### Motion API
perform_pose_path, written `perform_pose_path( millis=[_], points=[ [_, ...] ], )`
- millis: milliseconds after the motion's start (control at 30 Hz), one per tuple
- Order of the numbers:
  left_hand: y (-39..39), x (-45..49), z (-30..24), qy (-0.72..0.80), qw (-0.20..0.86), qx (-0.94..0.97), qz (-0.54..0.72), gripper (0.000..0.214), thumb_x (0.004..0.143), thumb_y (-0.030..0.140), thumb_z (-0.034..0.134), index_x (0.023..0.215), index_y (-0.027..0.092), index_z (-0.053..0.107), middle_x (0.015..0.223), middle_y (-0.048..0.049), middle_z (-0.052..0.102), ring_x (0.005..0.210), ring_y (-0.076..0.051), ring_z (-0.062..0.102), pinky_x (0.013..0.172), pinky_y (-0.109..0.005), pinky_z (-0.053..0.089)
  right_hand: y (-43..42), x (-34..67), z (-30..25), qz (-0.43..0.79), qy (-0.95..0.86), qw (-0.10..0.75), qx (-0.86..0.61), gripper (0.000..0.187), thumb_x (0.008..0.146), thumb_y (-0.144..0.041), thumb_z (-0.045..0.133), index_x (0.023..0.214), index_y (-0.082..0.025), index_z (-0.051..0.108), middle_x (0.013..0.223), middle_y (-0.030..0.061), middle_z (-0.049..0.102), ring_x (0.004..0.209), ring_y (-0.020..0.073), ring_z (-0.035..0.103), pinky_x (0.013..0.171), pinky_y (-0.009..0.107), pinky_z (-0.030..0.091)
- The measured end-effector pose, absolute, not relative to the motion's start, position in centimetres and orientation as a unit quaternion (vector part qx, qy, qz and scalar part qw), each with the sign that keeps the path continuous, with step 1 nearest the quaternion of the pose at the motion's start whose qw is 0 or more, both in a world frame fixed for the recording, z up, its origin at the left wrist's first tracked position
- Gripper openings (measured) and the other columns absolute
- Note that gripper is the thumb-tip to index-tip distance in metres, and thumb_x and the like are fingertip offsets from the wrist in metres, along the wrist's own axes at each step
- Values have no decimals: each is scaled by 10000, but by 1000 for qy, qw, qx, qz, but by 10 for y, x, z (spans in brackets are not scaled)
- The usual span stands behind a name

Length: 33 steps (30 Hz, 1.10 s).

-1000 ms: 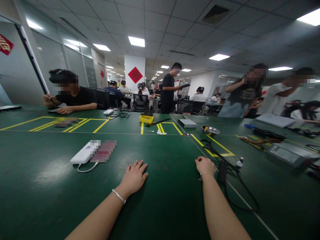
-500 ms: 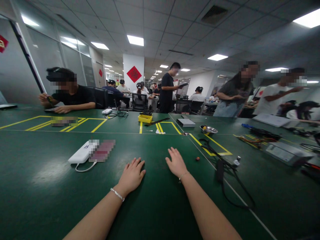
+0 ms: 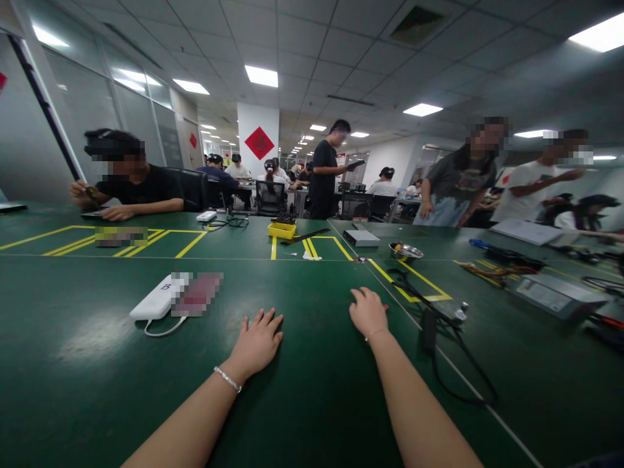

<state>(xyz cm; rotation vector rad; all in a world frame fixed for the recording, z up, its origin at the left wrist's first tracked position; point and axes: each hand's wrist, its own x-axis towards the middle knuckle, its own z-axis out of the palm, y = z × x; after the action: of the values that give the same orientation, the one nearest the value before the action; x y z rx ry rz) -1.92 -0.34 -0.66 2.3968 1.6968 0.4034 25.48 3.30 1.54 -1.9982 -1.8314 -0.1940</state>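
My left hand [image 3: 257, 343] lies on the green table [image 3: 302, 403] with its fingers spread and nothing in it. To its left is a white power bank [image 3: 158, 298], joined by a short white cable [image 3: 166, 330] to a blurred-out flat item [image 3: 197, 294]. My right hand [image 3: 369, 313] is over the table further right, its fingers slightly bent and apart, with no object visible in it. A small red thing [image 3: 387, 307] shows at the hand's right edge, mostly covered by it; whether they touch I cannot tell.
Right of my right hand lie a black strap-like cord [image 3: 429, 331] and a small bottle [image 3: 461, 312]. Further off are a metal bowl [image 3: 405, 251], a yellow tray [image 3: 281, 231], a grey flat box [image 3: 361, 238] and a metal power supply box [image 3: 556, 294]. Several people sit or stand beyond.
My right hand has moved right, its fingers more bent, and now partly covers the small red thing. My left hand stays put. A standing person at right has lowered a hand towards the table.
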Motion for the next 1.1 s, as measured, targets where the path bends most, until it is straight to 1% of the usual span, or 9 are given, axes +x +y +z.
perform_pose_path(
  millis=[67, 133, 267, 433, 533, 600, 733, 900, 1100],
  points=[
    [-3, -20, -6, 568, 96, 806, 136, 437, 791, 380, 270, 1206, 271, 349, 1322, -52, 284, 1218, -273, 178, 938, -525, 107, 35, 286, 11, -66, -608, 180, -771, 465, 690, -147, 382, 1149, -181, 448, 1230, 125, 372, 1143, 287, 288, 879, 430, 281],
    [-3, -20, -6, 567, 97, 806, 139, 433, 792, 370, 272, 1207, 272, 347, 1321, -52, 286, 1218, -269, 180, 938, -527, 106, 35, 306, 5, -41, -580, 152, -799, 497, 674, -110, 364, 1158, -192, 439, 1236, 115, 369, 1130, 283, 314, 859, 417, 306],
    [-4, -21, -4, 567, 96, 806, 141, 431, 790, 371, 278, 1202, 270, 356, 1318, -50, 292, 1219, -268, 180, 942, -522, 108, 34, 313, 0, -5, -580, 126, -805, 476, 673, -87, 329, 1106, -199, 494, 1169, 97, 450, 1027, 254, 428, 788, 374, 371],
    [-5, -20, -3, 568, 83, 808, 130, 428, 791, 374, 272, 1195, 268, 363, 1312, -46, 305, 1214, -263, 196, 942, -517, 133, 34, 306, 7, 1, -572, 111, -813, 408, 684, -68, 333, 1007, -171, 559, 1070, 99, 522, 960, 226, 470, 757, 316, 383],
    [-4, -20, -6, 571, 59, 809, 130, 421, 790, 368, 273, 1190, 275, 365, 1307, -40, 316, 1209, -258, 213, 938, -518, 149, 34, 306, 8, -1, -566, 109, -817, 354, 709, -87, 337, 971, -140, 569, 1018, 122, 541, 923, 222, 487, 741, 309, 382],
    [-4, -20, -7, 572, 52, 809, 128, 420, 790, 370, 272, 1189, 280, 363, 1305, -36, 319, 1208, -255, 218, 938, -515, 155, 34, 305, 8, -4, -564, 110, -819, 321, 735, -124, 338, 958, -140, 569, 993, 121, 548, 901, 220, 494, 732, 310, 381],
    [-4, -20, -6, 571, 54, 809, 125, 423, 790, 382, 263, 1189, 282, 362, 1304, -32, 321, 1208, -251, 218, 942, -511, 154, 33, 303, 10, -8, -570, 114, -813, 292, 776, -213, 329, 946, -184, 564, 983, 93, 549, 889, 203, 492, 735, 300, 376],
    [-4, -20, -5, 572, 59, 808, 128, 427, 790, 382, 262, 1194, 280, 355, 1308, -30, 313, 1210, -251, 213, 946, -511, 146, 30, 301, 14, -2, -567, 98, -818, 296, 793, -268, 306, 971, -244, 542, 940, 84, 563, 854, 208, 505, 708, 324, 380],
    [-4, -19, -4, 572, 67, 808, 126, 432, 790, 391, 261, 1194, 274, 360, 1314, -34, 301, 1214, -255, 199, 948, -512, 139, 29, 301, 15, 23, -559, 115, -821, 268, 777, -274, 350, 980, -245, 521, 979, 71, 562, 865, 205, 505, 702, 318, 387]
  ],
)
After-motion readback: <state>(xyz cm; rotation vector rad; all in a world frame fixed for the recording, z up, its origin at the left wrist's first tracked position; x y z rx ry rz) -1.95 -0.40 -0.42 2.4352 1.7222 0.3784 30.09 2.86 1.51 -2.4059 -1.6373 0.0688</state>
